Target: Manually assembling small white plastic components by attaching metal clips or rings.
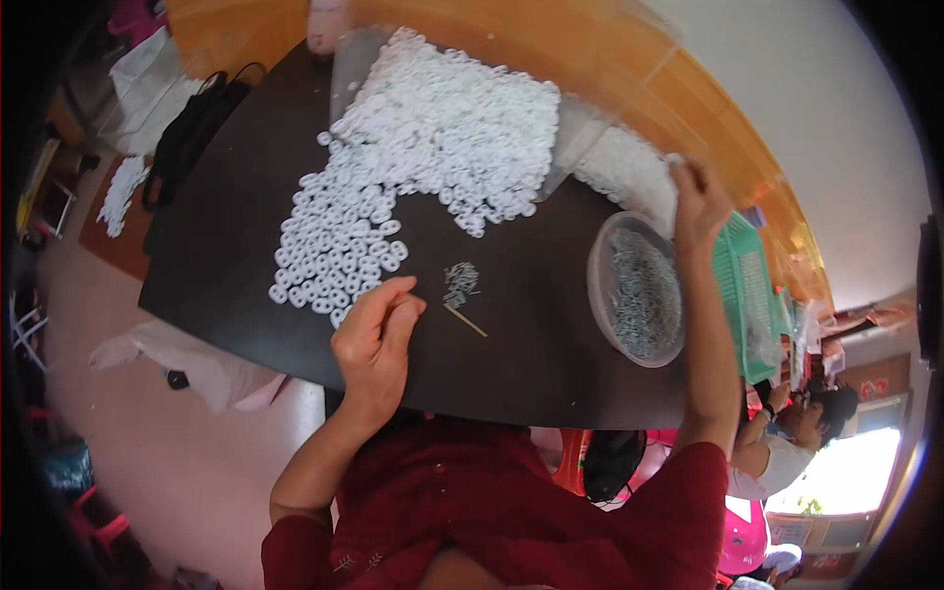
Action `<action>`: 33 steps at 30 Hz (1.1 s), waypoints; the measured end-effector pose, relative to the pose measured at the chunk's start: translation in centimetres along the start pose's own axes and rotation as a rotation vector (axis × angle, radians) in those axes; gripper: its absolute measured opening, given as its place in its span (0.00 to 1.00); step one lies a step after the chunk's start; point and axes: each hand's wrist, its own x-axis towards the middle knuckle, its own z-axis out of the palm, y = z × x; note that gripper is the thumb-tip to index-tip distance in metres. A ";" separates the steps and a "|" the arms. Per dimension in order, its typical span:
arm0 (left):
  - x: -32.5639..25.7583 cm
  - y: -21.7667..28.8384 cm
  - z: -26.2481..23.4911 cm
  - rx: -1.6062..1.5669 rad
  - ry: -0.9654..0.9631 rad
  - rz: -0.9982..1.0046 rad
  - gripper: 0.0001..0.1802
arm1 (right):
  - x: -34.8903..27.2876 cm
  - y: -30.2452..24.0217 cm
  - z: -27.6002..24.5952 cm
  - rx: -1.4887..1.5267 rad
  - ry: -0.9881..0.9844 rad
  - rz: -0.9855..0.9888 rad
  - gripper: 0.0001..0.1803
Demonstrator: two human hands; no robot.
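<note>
My left hand (372, 346) is over the table's near side, its fingers curled and thumb close to the forefinger; anything in them is hidden. Just beyond it spread many small white oval plastic pieces with holes (329, 241), running back into a large heap (457, 118). My right hand (698, 206) reaches to the far right, fingers pinched together beside a pile of white pieces (629, 169) on clear plastic. A tiny white bit shows at its fingertips, too small to name. Between my hands lie a small cluster of metal pins (460, 280) and a thin stick (466, 321).
A round clear tub (644, 295) of small metal pieces stands by my right forearm. Beyond that forearm is a green plastic basket (745, 295). A wooden panel (728, 128) borders the dark table (521, 364). Another person (796, 433) sits at the right; a black bag (202, 128) is at the left.
</note>
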 end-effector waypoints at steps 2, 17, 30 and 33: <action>1.0 0.1 0.0 0.085 -0.023 0.023 0.10 | 3.7 4.8 0.2 -0.115 -0.012 0.056 0.15; 7.1 -0.4 0.5 0.572 -0.208 0.411 0.08 | -11.2 -5.2 7.1 0.328 -0.652 -0.469 0.10; 11.9 -3.8 4.5 0.937 -0.593 0.585 0.10 | -11.9 -5.8 7.2 0.320 -0.784 -0.400 0.06; 11.8 -4.4 4.7 0.919 -0.586 0.643 0.04 | -11.8 -5.5 6.9 0.324 -0.776 -0.374 0.06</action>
